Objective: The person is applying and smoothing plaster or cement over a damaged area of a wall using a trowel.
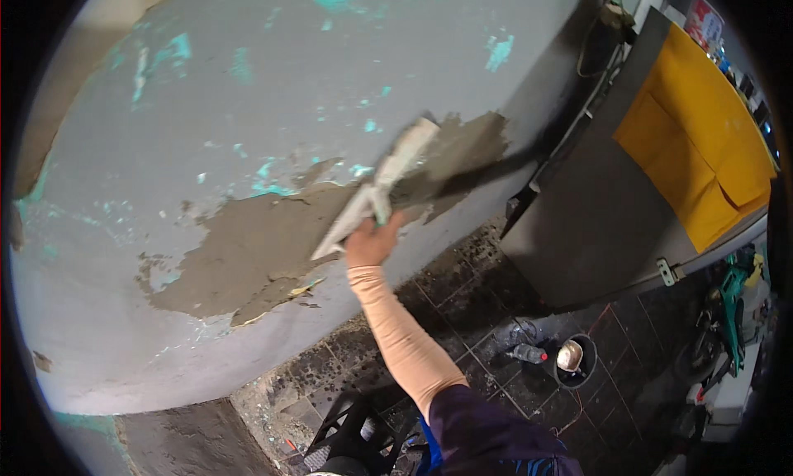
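Observation:
My right hand (373, 243), in a peach-coloured arm sleeve, is closed round the handle of a plastering trowel (405, 156). The long pale blade is slanted across a patch of wet grey-brown mortar (256, 238) on the wall. It looks pressed to the wall, though motion blurs its edge. The mortar runs in a ragged band from lower left to upper right, passing behind the blade. Around it the grey wall (273, 80) shows flecks of turquoise paint. My left hand is out of view.
A grey door panel (595, 203) with a yellow sheet (702, 146) stands at the right. On the dark tiled floor (619, 336) are a black bucket (588, 369) holding a pale bowl, and a clear bottle (527, 353). A black plastic stool (357, 431) stands below me.

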A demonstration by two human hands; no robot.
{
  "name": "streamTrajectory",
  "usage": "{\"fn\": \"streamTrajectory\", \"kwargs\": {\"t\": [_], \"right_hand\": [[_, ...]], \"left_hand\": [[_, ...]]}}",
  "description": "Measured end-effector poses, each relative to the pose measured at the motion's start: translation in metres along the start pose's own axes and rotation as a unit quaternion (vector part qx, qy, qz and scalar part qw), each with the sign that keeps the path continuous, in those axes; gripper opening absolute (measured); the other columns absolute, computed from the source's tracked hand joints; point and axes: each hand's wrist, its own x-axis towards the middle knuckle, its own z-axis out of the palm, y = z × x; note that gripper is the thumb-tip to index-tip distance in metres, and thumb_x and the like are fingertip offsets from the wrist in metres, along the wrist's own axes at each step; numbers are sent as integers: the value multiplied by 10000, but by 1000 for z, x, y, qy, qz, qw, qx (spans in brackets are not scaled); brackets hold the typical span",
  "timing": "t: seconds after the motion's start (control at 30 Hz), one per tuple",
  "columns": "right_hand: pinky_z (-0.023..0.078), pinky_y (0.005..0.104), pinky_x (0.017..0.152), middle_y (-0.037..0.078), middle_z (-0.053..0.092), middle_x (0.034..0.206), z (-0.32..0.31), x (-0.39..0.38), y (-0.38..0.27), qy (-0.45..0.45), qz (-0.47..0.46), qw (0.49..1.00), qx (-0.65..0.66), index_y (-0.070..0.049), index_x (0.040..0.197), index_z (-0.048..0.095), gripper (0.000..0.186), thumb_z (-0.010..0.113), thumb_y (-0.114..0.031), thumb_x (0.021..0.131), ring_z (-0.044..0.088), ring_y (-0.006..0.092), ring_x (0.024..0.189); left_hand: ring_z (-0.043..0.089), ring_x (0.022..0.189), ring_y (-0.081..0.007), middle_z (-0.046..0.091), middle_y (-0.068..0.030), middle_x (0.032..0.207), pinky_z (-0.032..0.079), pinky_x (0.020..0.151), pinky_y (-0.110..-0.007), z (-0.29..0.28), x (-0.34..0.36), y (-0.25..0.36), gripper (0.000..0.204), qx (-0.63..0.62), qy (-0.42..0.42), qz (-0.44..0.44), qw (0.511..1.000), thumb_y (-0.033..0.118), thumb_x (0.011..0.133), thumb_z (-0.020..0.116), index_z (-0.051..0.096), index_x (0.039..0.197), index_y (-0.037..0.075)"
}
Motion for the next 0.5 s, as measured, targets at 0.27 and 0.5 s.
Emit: {"fn": "streamTrajectory", "kwargs": {"t": [0.27,0.5], "right_hand": [[375,233,478,27,488,702,-74,-1,-30,-108,329,800,490,-44,875,435,90,434,3,798,470,114,583],[479,460,727,187,599,871,-37,55,95,9,47,999,-21,12,1080,417,302,460,30,781,594,347,760]], "left_hand": [[555,896,-286,615,-107,903,439,778,-447,16,-3,29,228,26,-16,52,998,301,831,552,596,784,83],[554,904,-288,614,-110,914,440,783,-448,38,5,19,227,47,-28,71,996,300,833,551,596,796,80]]}}
